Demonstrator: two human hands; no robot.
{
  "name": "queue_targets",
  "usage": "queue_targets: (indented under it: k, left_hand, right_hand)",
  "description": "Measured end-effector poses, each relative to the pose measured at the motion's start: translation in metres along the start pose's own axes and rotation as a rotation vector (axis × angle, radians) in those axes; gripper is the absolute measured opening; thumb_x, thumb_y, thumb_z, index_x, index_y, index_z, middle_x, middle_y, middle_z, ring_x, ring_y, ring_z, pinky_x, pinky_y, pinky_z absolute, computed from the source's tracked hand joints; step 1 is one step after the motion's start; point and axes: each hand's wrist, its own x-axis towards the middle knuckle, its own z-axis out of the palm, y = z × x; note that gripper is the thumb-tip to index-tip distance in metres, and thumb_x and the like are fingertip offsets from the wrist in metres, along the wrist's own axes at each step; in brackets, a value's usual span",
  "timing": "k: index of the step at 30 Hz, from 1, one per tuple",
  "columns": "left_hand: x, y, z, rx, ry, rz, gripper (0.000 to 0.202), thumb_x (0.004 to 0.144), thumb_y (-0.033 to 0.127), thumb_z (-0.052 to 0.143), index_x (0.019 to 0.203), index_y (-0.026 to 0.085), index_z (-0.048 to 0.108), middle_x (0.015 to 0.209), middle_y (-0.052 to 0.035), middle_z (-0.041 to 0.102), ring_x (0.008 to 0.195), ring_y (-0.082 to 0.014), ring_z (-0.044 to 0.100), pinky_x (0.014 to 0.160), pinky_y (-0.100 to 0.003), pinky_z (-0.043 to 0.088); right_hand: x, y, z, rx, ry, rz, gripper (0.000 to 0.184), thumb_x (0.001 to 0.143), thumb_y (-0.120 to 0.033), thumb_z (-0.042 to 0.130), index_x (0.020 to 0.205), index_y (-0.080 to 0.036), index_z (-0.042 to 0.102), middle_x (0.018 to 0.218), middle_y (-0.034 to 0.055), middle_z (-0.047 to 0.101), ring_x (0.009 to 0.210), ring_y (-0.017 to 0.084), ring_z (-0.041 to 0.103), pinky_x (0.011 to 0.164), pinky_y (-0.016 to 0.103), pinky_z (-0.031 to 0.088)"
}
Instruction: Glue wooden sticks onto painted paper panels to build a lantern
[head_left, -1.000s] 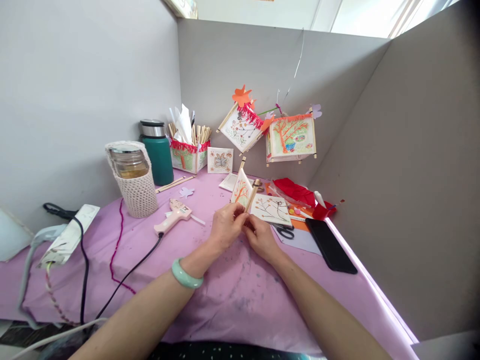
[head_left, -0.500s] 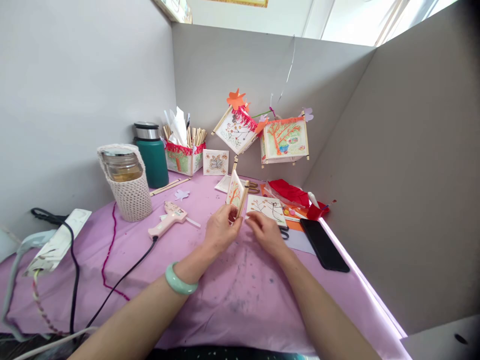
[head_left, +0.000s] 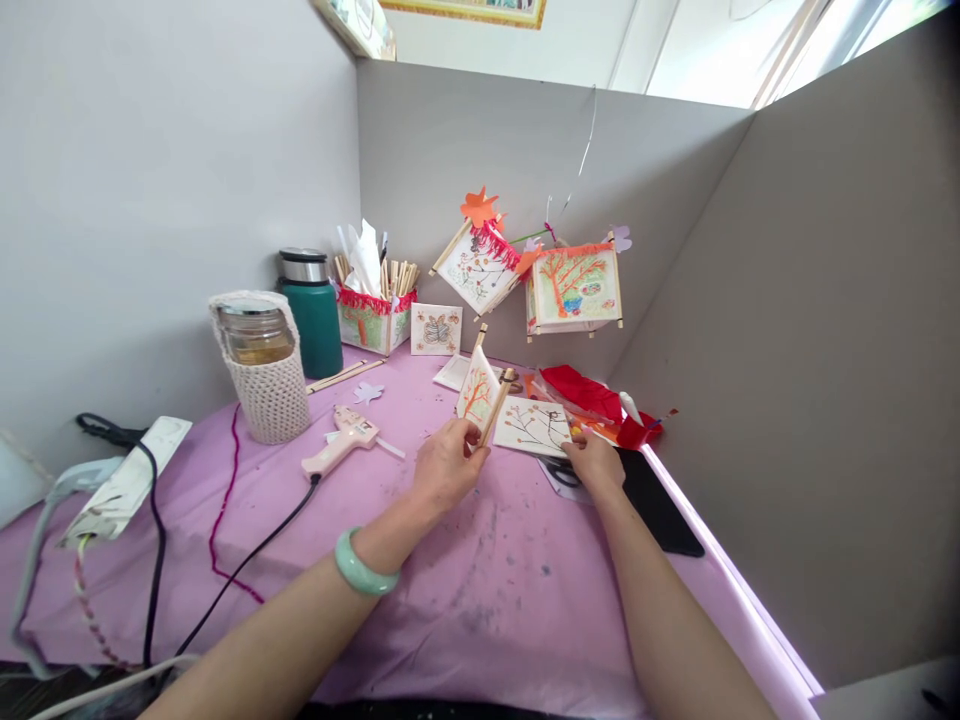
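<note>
My left hand is closed on a small painted panel with an orange tree on it, held upright with wooden sticks along its edges. To its right, my right hand grips the near right corner of a flat white panel drawn with dark branches and brown dots. That panel is low over the table, partly above black-handled scissors. A pink glue gun lies on the cloth left of my left hand.
A jar in a knitted holder, a green flask and a decorated box of sticks stand at the left. Two painted lanterns hang at the back. A black phone lies right, near red cloth. Cords cross the left side.
My right hand has moved right, away from my left hand, and taken hold of the branch-painted panel's corner. My left hand still holds the tree panel, now tilted a little more.
</note>
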Motion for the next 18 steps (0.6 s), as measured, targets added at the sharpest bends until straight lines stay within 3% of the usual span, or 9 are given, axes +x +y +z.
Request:
queue_targets:
  k: [6,11,18]
  left_hand:
    - [-0.002,0.001,0.002,-0.001,-0.027,-0.009,0.004,0.074,0.021,0.056,0.078,0.020,0.054,0.076,0.0003,0.062,0.062,-0.0127,0.054,0.060,-0.026,0.040]
    - [-0.002,0.000,0.003,-0.004,-0.038,-0.010,0.003,0.076,0.022,0.054,0.078,0.020,0.054,0.077,-0.0002,0.062,0.062,-0.0129,0.054,0.059,-0.026,0.039]
    - [-0.003,-0.001,0.004,0.008,-0.042,-0.021,0.005,0.076,0.022,0.053,0.081,0.020,0.055,0.080,-0.0017,0.064,0.064,-0.0143,0.056,0.061,-0.027,0.040]
  right_hand:
    - [0.003,0.000,-0.003,0.148,0.012,-0.046,0.030,0.073,-0.032,0.054,0.096,-0.017,0.067,0.088,0.0082,0.069,0.080,0.023,0.062,0.069,0.031,0.043]
    - [-0.003,-0.006,-0.005,0.205,-0.016,-0.097,0.023,0.074,-0.029,0.051,0.091,-0.017,0.060,0.084,0.0064,0.067,0.075,0.020,0.061,0.068,0.030,0.042]
    - [-0.011,-0.009,-0.010,0.310,-0.066,-0.335,0.026,0.078,-0.035,0.047,0.094,-0.018,0.059,0.082,0.0038,0.065,0.072,0.018,0.058,0.065,0.029,0.042]
